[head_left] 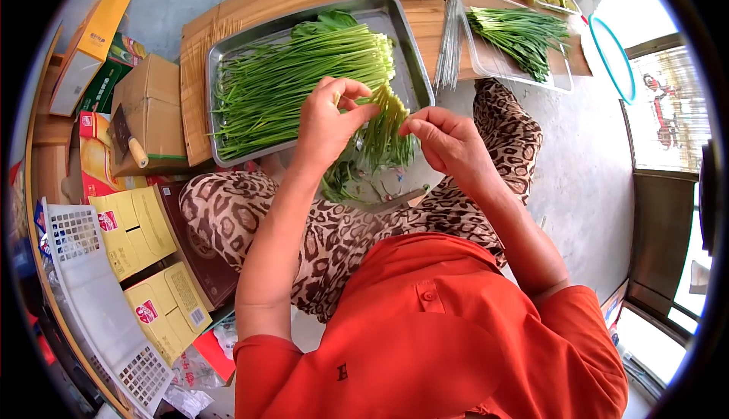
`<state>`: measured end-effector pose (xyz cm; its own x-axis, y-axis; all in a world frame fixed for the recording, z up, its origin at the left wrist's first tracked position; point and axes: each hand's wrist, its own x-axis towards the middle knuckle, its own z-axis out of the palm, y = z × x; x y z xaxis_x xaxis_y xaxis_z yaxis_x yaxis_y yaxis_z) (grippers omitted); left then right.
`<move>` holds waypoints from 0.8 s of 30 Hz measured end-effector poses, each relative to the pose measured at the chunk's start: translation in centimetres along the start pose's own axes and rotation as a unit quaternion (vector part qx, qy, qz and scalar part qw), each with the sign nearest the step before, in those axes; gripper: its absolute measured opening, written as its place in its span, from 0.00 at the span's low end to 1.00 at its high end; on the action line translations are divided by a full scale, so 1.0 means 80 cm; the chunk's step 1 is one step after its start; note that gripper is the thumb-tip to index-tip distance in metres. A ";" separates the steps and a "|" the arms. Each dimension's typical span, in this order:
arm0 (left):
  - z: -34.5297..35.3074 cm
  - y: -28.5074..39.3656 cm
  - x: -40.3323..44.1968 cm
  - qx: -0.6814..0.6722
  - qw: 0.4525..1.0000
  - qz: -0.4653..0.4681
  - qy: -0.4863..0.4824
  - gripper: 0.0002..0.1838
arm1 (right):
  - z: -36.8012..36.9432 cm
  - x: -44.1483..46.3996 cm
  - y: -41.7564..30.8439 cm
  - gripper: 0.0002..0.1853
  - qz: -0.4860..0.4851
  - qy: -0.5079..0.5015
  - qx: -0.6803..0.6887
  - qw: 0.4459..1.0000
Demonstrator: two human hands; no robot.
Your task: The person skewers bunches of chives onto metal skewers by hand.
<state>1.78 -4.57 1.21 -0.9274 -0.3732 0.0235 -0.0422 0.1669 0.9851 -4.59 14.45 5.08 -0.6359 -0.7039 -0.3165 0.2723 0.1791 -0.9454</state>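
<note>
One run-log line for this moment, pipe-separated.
left hand: pinching hanging chives | right hand: fingers pinched at their right edge | metal tray: piled chives | clear plastic tray: more greens

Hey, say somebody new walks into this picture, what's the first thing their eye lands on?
Probably the bright red shirt, which fills the bottom middle of the view, with leopard-print trousers just above it. Next would come the large metal tray on the wooden table near the top, piled with long green stalks. A fringe of greens also hangs at the tray's lower right corner.
</note>
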 end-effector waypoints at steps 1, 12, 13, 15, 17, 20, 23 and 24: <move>0.002 0.002 -0.001 0.114 0.992 0.019 0.045 0.09 | 0.001 0.003 0.001 0.12 0.000 -0.001 0.000 1.000; 0.037 0.000 -0.017 0.231 0.964 0.129 0.034 0.14 | 0.030 0.033 0.015 0.07 -0.049 0.029 0.071 0.996; 0.037 0.000 -0.017 0.224 0.964 0.138 0.033 0.14 | 0.029 0.035 0.017 0.06 -0.048 0.029 0.077 0.996; 0.037 0.001 -0.018 0.225 0.964 0.138 0.034 0.13 | 0.028 0.035 0.018 0.06 -0.046 0.028 0.082 0.995; 0.037 0.000 -0.018 0.226 0.964 0.139 0.036 0.13 | 0.029 0.035 0.017 0.06 -0.049 0.031 0.080 0.995; 0.034 -0.009 -0.012 0.182 0.975 0.125 0.022 0.12 | 0.026 0.039 0.021 0.07 -0.050 0.053 0.080 0.994; 0.021 -0.007 -0.008 0.071 0.993 0.053 -0.083 0.10 | 0.018 0.038 0.022 0.07 -0.033 0.063 0.112 0.991; 0.018 0.000 -0.009 -0.023 0.992 -0.013 -0.121 0.10 | 0.016 0.037 0.021 0.06 -0.028 0.068 0.117 0.990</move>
<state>1.95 -2.98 0.96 -0.9886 -0.1461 -0.0376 -0.0548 0.1156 0.9918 -5.09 11.77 2.69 -0.7423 -0.6059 -0.2861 0.3837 -0.0343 -0.9228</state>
